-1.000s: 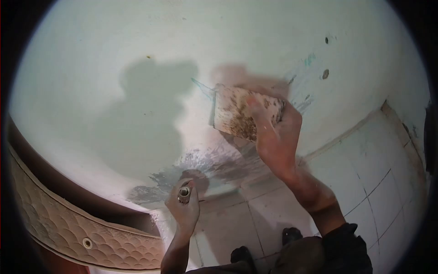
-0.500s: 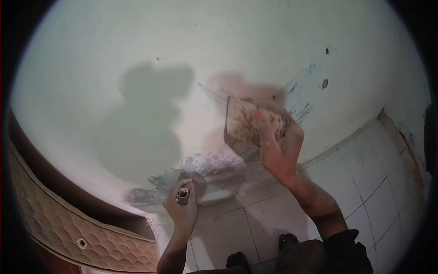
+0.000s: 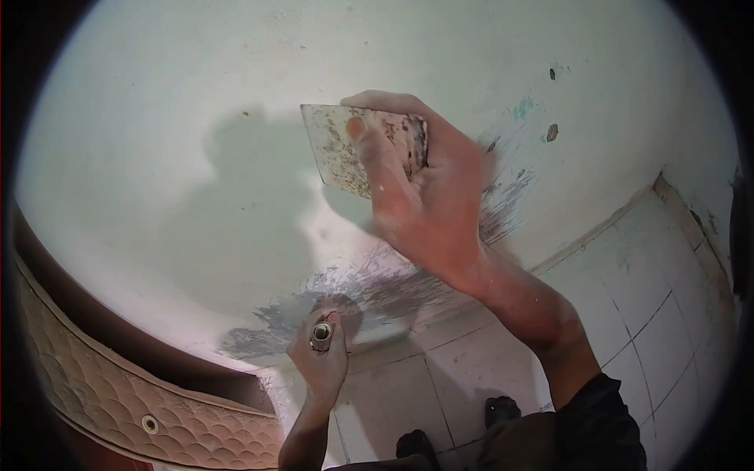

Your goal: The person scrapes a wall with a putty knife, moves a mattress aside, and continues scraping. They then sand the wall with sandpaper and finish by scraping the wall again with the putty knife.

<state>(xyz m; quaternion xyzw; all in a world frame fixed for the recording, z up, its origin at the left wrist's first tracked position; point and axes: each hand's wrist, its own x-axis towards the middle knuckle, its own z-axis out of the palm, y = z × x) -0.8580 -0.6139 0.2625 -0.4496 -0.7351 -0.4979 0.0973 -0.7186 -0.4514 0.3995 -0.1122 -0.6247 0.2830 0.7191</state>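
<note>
My right hand (image 3: pixel 428 188) grips a flat putty scraper (image 3: pixel 334 145) whose metal blade is stained and speckled, thumb pressed on its face. The blade is raised in front of the pale wall (image 3: pixel 440 47), its free edge pointing left. Lower down, my left hand (image 3: pixel 320 365) is closed around a tool handle (image 3: pixel 321 334) with a round, hollow end facing me; the rest of that tool is hidden behind the fist. Close by the left fist is a rough grey scraped patch (image 3: pixel 275 326) low on the wall. Another scraped patch (image 3: pixel 510 200) lies right of my right hand.
A dusty quilted mattress (image 3: pixel 149 392) stands on edge at lower left. Pale floor tiles (image 3: pixel 385 392) meet the wall below, with my feet (image 3: pixel 501 410) on them. Small dark chips (image 3: pixel 553 133) mark the wall at upper right. My shadow falls across the wall.
My right hand has moved up and left with the scraper, closer to the camera. My left hand stays nearly in place with the handle.
</note>
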